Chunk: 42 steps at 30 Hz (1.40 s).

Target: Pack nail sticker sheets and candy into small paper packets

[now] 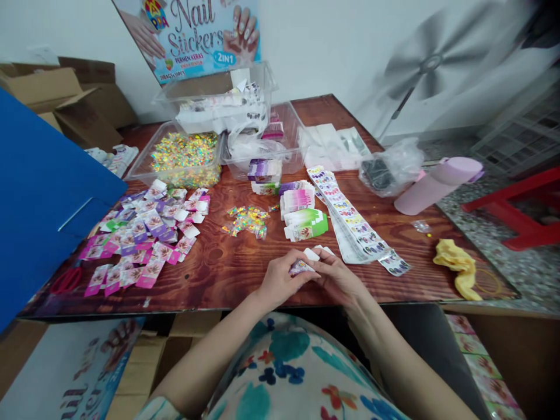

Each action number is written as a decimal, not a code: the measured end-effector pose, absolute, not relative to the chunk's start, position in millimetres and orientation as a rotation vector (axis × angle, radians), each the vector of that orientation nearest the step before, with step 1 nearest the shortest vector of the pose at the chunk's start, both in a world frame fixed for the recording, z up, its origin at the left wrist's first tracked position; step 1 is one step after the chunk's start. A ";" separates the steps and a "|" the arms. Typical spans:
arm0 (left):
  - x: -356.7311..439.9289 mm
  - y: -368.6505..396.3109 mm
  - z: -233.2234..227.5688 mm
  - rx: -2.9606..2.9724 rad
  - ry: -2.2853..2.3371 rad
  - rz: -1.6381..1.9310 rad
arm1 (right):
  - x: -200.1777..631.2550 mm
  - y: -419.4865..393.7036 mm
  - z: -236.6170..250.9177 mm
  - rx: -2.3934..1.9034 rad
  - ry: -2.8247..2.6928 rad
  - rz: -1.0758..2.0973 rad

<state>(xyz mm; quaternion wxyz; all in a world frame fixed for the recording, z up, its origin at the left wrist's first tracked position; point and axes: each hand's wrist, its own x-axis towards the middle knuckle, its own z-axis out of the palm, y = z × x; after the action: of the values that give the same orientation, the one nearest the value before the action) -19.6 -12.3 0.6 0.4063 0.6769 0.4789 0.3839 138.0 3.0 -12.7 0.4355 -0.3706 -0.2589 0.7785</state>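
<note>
My left hand (280, 279) is closed round a small printed card box (301, 266) with a white flap, near the front edge of the table. Against it, my right hand (339, 277) is closed too, fingers pinching the box's other side; white card shows above these fingers. Both hands partly hide the box. Just beyond lie a stack of green-and-white flat boxes (306, 224) and a stack of pink ones (297, 199). A pile of small shiny candy packets (247, 221) sits to their left. Folded strips of nail stickers (350, 216) run along the right.
Many small filled-looking boxes (149, 227) are heaped at left, beside red scissors (66, 281). Clear tubs (175, 169) stand at the back. At right are a pink bottle (437, 186), a plastic bag (396, 166) and a yellow cloth (457, 265). A blue panel (48, 198) juts in.
</note>
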 end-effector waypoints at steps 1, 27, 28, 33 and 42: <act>-20.9 -12.3 0.7 1.726 1.230 0.927 | 138.0 1.1 -12.7 -0.941 -0.709 1.872; -21.3 -16.0 3.4 1.791 1.482 0.876 | 142.1 -11.0 -4.2 -1.016 -1.343 1.355; -21.6 -16.4 4.0 1.783 1.476 0.890 | 142.0 -12.3 -3.8 -1.011 -1.376 1.319; -24.5 -20.6 6.9 1.817 1.413 0.847 | 143.2 -15.6 -5.6 -0.978 -1.446 1.267; -22.2 -19.0 14.5 1.877 1.397 0.854 | 143.7 -14.9 -1.4 -0.998 -1.418 1.265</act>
<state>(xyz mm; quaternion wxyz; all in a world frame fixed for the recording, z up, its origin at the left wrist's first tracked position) -22.2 -19.0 14.5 0.3196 0.7141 0.5314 0.3248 143.7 -14.9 -1.4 0.4775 -0.4086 -0.5804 0.5178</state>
